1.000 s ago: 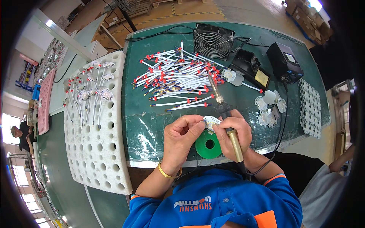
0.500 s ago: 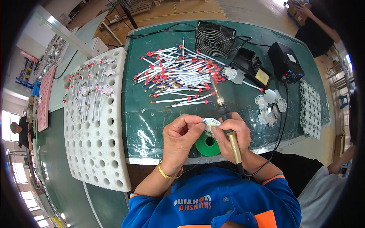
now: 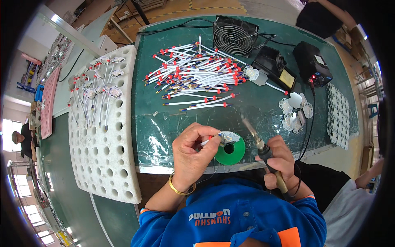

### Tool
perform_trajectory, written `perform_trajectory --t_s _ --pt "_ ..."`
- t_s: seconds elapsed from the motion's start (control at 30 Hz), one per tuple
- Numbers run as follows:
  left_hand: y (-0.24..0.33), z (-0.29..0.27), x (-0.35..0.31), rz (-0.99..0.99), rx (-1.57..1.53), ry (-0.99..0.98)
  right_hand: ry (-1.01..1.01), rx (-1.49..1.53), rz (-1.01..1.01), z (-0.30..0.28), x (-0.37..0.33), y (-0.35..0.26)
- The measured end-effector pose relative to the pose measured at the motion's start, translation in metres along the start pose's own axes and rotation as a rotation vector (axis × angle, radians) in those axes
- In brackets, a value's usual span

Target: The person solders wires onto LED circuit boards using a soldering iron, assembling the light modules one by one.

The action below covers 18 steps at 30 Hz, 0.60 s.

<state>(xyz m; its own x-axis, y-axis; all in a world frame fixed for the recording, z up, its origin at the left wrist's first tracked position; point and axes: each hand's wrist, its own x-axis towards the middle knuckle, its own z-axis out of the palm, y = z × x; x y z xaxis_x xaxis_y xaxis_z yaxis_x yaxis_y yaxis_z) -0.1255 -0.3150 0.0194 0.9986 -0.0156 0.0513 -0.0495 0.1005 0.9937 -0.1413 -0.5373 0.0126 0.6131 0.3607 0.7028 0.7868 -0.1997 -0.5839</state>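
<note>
Now the left hand (image 3: 193, 154) pinches a small white LED board with its red-tipped lead (image 3: 224, 138) over the green solder spool (image 3: 230, 153) at the near edge of the green worktop (image 3: 263, 105), while the right hand (image 3: 279, 158) is closed around a soldering iron (image 3: 257, 140), tip raised just beside the board. Judging by the layout, a batch of finished leaded boards (image 3: 96, 92) lies on the white perforated tray (image 3: 103, 156) at the left edge, yet a big pile of white wires (image 3: 197, 70) and loose boards (image 3: 294, 111) toward the far and right edges remain.

- You are working with two hands — left hand (image 3: 192, 154), right hand (image 3: 279, 158).
- One soldering iron (image 3: 263, 152) is sitting in your grip.
- One green solder spool (image 3: 230, 150) is lying nearby.
- One fan (image 3: 235, 36) is standing — far edge.
</note>
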Motion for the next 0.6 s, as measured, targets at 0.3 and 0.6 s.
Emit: perform_trajectory --t_s 0.3,0.6 --pt "0.0041 0.0027 -0.0011 0.011 0.036 0.009 0.011 0.067 -0.031 0.0022 -0.0010 -0.0026" --pt "0.0023 0.0015 0.0002 0.017 0.026 0.010 -0.026 0.009 -0.029 0.0022 0.0026 -0.0024"
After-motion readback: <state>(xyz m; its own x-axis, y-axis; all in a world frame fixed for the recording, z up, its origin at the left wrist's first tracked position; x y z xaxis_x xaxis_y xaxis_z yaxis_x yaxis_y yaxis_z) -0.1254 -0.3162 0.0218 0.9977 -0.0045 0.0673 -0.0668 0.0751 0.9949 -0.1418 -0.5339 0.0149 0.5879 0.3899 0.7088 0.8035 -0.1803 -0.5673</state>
